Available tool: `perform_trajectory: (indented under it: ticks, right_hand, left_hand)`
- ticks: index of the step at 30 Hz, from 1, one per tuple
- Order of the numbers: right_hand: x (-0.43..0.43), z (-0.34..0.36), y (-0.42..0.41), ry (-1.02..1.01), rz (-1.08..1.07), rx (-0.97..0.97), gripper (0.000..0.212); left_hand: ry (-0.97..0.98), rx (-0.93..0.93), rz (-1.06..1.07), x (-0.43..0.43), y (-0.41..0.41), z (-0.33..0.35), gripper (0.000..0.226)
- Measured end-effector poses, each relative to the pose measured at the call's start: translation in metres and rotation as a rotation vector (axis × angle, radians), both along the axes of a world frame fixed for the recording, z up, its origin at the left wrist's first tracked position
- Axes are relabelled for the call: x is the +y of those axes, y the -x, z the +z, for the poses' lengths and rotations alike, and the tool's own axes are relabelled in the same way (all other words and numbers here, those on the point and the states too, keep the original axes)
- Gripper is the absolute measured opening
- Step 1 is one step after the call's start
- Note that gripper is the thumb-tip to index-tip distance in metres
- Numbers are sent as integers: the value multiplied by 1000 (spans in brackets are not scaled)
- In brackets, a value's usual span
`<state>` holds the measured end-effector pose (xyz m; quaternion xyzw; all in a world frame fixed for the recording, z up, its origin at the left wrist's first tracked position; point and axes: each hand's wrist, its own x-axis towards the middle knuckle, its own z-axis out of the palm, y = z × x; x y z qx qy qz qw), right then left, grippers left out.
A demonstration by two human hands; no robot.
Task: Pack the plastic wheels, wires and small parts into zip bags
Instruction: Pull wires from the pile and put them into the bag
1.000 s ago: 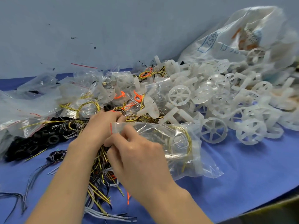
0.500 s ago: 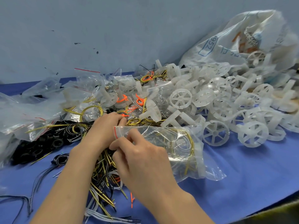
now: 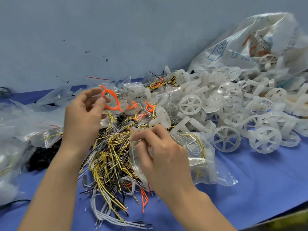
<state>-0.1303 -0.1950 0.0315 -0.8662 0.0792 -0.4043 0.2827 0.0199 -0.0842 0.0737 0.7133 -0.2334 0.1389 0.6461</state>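
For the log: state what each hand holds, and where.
Left hand pinches the orange wire coil at its left side; right hand grips the zip bag by its mouth.

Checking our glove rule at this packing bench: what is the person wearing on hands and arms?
Nothing visible. Left hand and right hand are bare: no gloves, rings or watch. Both forearms are uncovered to the frame's edge; no sleeve shows.

Scuffed pale grey wall, blue tabletop, even light
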Motion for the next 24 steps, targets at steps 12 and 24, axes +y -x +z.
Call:
perform_trajectory:
  ticks: [12,24]
  right_hand:
    - [-5,5,1,-53,-48,-57,29]
    - [4,3,5,209,72,38,21]
  left_hand:
    - [-95,675,-538,39,52,-15,30]
    - [-222,457,-578,-20,80,-38,27]
